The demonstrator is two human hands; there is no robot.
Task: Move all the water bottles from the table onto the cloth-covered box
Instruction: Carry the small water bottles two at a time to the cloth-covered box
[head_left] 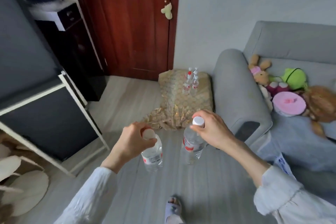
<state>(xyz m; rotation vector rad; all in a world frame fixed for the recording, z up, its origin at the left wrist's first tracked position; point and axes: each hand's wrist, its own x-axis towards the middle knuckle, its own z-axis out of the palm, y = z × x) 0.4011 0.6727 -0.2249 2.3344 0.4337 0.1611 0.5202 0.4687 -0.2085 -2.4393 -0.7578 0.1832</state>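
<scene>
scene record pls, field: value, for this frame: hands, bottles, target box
left hand: left hand grips the cap end of a water bottle, carried in the air
right hand: right hand grips a second bottle by its white cap
target: cloth-covered box ahead, beside the grey sofa
already placed: cluster of upright bottles on the box; exact count unclear
table: not clearly in view

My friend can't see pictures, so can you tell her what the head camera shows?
A person carries two water bottles by their caps, one in the left hand and one in the right hand, toward a cloth-covered box on the floor. A few bottles already stand on it, beside a grey sofa with stuffed toys.
</scene>
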